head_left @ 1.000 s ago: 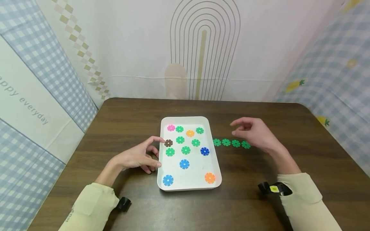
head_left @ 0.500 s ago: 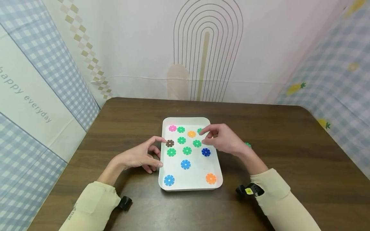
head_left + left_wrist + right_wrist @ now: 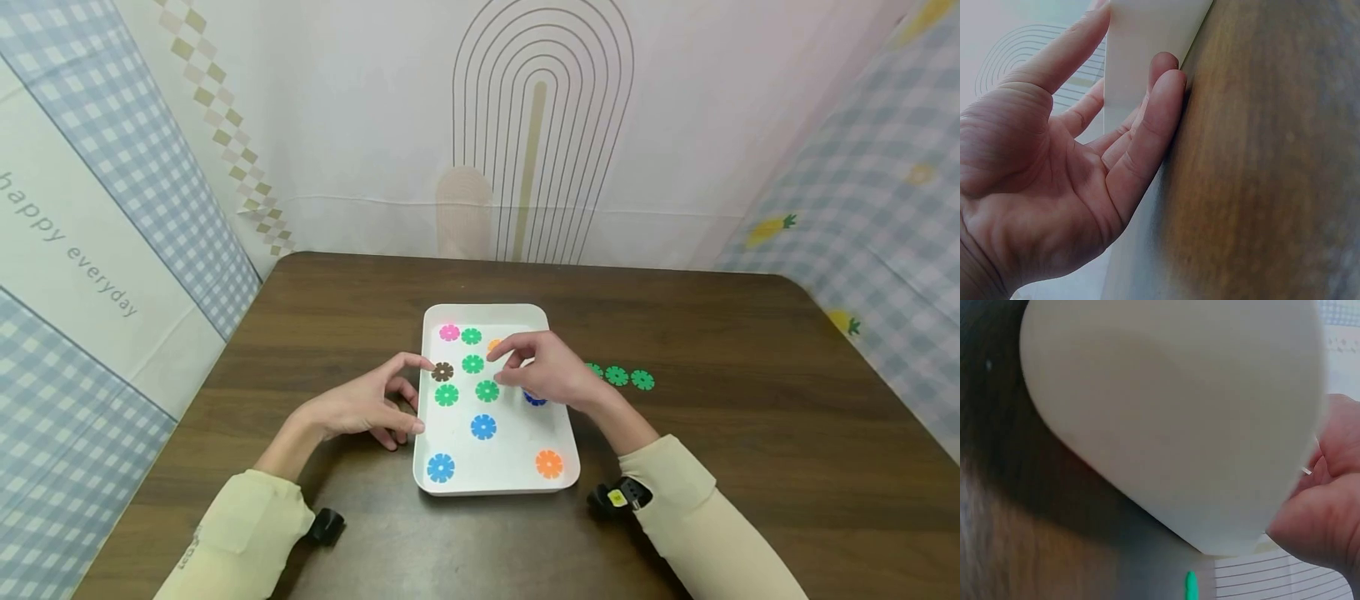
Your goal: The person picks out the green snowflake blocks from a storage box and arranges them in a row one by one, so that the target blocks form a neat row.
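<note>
A white tray (image 3: 517, 467) stands mid-table with notched plastic discs lying in it. My left hand (image 3: 367, 404) is at its left side, index fingertip over the rim by a brown disc (image 3: 442, 372), thumb tip at the edge. In the left wrist view, the other fingers (image 3: 1147, 131) lie bent loosely against the tray's outer wall (image 3: 1141, 44). Over the tray's right half hovers my right hand (image 3: 551, 367), thumb and index finger apart, nothing visible between them. Its fingertips are close to a green disc (image 3: 487, 391) and a partly covered yellow-orange disc (image 3: 494, 344).
Right of the tray, green discs (image 3: 617, 376) lie in a row on the brown table (image 3: 712, 467), partly behind the right hand. A dark blue disc (image 3: 535, 400) is partly covered too. Light blue discs (image 3: 483, 427) and an orange disc (image 3: 549, 463) lie nearer the front.
My right hand has moved left from above the row of green discs to over the tray, covering discs on its right side. The left hand stays at the tray's edge.
</note>
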The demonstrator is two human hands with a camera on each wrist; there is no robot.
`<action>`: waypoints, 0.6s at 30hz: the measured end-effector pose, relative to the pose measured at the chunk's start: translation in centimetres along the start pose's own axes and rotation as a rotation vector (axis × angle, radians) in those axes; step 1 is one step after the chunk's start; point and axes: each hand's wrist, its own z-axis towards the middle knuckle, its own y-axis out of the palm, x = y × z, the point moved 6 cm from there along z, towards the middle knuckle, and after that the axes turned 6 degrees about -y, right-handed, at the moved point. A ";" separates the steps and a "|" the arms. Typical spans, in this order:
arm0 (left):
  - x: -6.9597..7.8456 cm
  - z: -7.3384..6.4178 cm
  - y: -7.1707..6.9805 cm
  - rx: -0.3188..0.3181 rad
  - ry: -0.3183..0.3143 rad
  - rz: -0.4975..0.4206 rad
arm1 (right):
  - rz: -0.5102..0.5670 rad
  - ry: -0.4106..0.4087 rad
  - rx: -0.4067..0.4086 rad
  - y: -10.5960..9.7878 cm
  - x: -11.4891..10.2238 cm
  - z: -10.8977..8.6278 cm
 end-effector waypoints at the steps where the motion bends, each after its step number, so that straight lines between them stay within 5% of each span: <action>1: 0.0 0.0 0.0 0.001 -0.002 0.000 | 0.010 0.001 -0.006 0.2 0.0 0.1; 11: -0.1 0.1 -0.1 0.000 -0.008 0.000 | 0.035 0.052 -0.049 1.9 1.0 1.2; 18: -0.1 -0.1 -0.2 0.010 -0.022 0.008 | -0.057 0.099 -0.040 2.6 1.3 1.6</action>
